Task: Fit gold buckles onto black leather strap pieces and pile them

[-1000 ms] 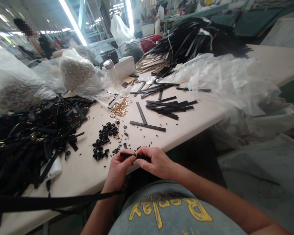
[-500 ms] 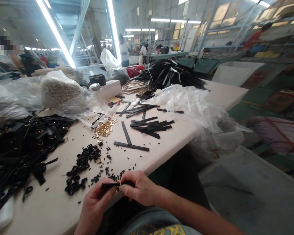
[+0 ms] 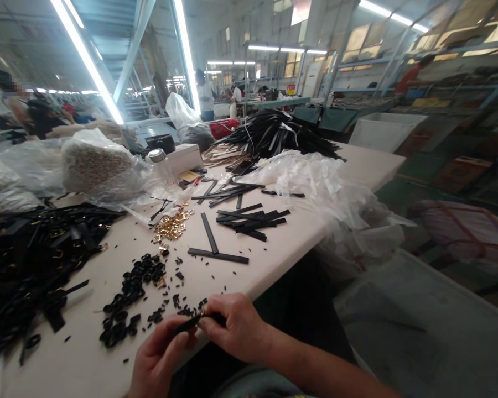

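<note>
Between my two hands, at the table's near edge, is a short black strap [image 3: 186, 325] with a small gold buckle [image 3: 202, 313] on it. My left hand [image 3: 160, 349] pinches one end of the strap between thumb and fingers. On the other side of the buckle, my right hand [image 3: 234, 326] is closed round the strap, its thumb close to the buckle. The fingers partly hide the buckle. Just beyond my hands lie many tiny black pieces [image 3: 155, 315]. Farther off are a heap of black loops [image 3: 143, 279] and a pile of gold buckles [image 3: 172, 225].
Flat black strips [image 3: 218, 256] lie across the table [image 3: 282, 243]. A tangle of finished-looking black straps [image 3: 29, 254] covers the left side. Plastic sheeting [image 3: 315, 188] hangs over the right edge, near a bundle of long black strips [image 3: 274, 132]. People stand in the background.
The strap has tilted, its left end now lower, and my hands have shifted slightly round the buckle. The whole view has moved a little, with the table items appearing lower and farther left.
</note>
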Tool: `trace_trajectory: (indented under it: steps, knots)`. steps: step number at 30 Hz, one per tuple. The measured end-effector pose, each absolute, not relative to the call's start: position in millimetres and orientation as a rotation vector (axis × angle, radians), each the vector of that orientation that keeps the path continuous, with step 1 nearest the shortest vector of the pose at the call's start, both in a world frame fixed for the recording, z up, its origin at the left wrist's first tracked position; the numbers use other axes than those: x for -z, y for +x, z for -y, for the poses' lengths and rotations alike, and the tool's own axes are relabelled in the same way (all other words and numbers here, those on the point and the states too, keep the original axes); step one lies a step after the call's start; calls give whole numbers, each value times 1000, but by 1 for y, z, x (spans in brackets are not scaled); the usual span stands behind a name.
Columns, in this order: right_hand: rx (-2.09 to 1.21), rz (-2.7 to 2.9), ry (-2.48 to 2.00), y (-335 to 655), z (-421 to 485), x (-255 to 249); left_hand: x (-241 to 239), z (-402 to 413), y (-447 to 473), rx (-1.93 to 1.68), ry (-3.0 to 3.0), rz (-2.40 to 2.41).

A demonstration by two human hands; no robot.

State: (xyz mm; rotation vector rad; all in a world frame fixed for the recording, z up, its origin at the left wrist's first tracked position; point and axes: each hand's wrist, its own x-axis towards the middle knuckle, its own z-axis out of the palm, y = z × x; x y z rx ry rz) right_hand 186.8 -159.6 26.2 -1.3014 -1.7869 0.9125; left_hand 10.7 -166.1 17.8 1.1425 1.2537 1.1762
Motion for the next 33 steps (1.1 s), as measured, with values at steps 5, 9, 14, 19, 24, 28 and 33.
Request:
trace_trajectory:
  steps: [5, 9, 14, 19, 24, 28, 33]
  knots:
    - [-1064, 1798, -1177, 193, 158, -26, -17, 161, 5, -1025, 1049, -1126]
    - [-1118, 1901, -1088, 197, 157, -24, -16, 159, 6, -889, 929, -1104]
    - [-1091, 2068, -1094, 198, 155, -27, -12, 156, -2, -748, 864, -1018]
    - [-1046, 2248, -1179, 201, 149, -31, -6, 153, -10, -730, 922, -997]
    - [-631, 2498, -1110, 200, 130, -35, -3, 147, -15, -726, 1138, -1102]
    - [-257, 2523, -990, 191, 114, -37, -5, 135, -16, -737, 1270, -1169]
    - [-386, 2106, -1175, 184, 120, -32, -1, 127, -11, -1045, 1016, -1211]
